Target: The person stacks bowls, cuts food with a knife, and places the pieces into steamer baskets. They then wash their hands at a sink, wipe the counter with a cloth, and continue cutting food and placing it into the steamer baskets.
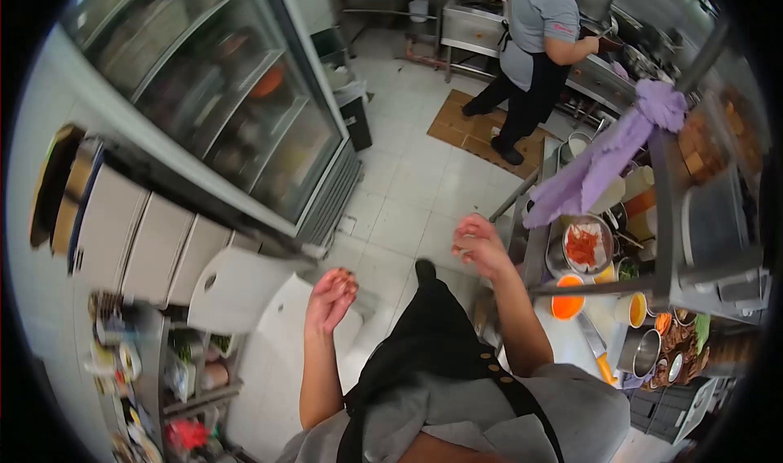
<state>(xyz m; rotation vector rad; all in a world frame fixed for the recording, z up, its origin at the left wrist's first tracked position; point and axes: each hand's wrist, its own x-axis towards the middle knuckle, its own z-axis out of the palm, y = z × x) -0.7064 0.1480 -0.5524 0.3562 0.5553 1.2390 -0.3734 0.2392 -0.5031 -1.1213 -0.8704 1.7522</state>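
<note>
My left hand (333,298) is raised in front of me on the left, its fingers curled together and reddish at the tips. I make out nothing held in it. A white chair (273,320) stands close to that hand. My right hand (479,247) is lifted over the floor, with loosely bent fingers spaced apart and nothing between them. To its right is the work counter, where a metal bowl (602,259) holds orange-red strips on white paper. An orange-filled container (568,300) and a knife with a yellow handle (602,363) are also there.
A glass-door fridge (220,80) stands at left. Ahead, a person (530,47) in grey and black stands on a cardboard sheet (457,129) by the stove. A purple cloth (595,161) hangs from the right-hand shelf frame. Lower left is a loaded shelf (163,357).
</note>
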